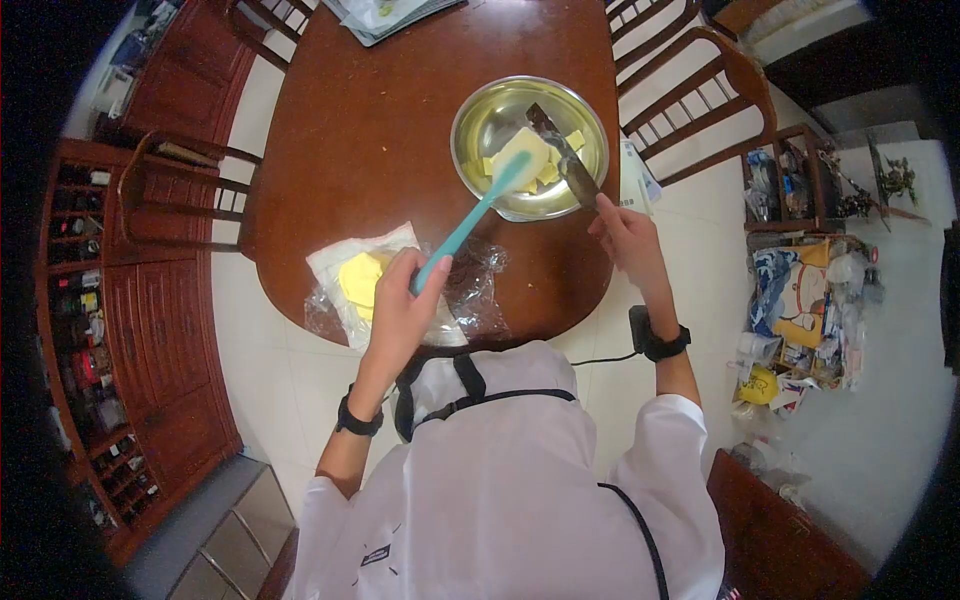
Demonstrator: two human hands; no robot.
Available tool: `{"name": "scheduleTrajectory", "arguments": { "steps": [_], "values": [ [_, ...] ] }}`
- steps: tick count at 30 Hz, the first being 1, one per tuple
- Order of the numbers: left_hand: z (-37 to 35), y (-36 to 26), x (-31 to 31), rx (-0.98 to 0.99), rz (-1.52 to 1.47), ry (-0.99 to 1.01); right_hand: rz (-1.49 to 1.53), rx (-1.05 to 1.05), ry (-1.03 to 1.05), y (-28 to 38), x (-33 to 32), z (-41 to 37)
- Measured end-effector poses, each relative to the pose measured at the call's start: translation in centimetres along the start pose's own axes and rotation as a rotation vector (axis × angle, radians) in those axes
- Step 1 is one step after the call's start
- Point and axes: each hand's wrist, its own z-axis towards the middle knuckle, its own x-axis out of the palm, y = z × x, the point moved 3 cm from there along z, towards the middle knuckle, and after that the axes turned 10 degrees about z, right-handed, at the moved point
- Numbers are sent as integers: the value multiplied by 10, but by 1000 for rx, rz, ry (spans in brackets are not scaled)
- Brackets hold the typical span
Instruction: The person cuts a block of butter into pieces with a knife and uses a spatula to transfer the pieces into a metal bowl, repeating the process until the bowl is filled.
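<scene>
Both hands gripped tools: the left hand (400,300) held a teal spatula (470,220), the right hand (625,235) a knife (565,160), tips meeting what looked like butter (525,150) in the steel bowl (470,110) ahead on the bench (380,120).

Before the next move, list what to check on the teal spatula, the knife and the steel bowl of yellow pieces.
1. Left hand closed around the teal-handled silicone spatula: ok.
2. Right hand holding the dark-bladed knife: ok.
3. Round steel bowl wholly on the brown wooden table: ok.
4. Pale yellow pieces inside the bowl: ok.
5. Knife blade clear of the spatula's head: cannot tell.
6. Clear plastic wrap kept back from the table's near edge: not ok.
</scene>
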Motion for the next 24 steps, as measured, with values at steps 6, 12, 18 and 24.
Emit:
{"name": "scheduleTrajectory", "arguments": {
  "steps": [6, 12, 18, 24],
  "values": [
    [6, -9, 11, -75, -50, 90, -76, -73, -11, 9, 3, -2],
    [8, -9, 17, -165, -54, 141, -146, -112, -51, 15, 3, -7],
    [9, -11, 16, -101, -38, 115, -222, -152, -68, 6, 0, -1],
    [4, -13, 13, -79, -67, 94, -266, -208, -86, 9, 2, -2]
  ]
}}
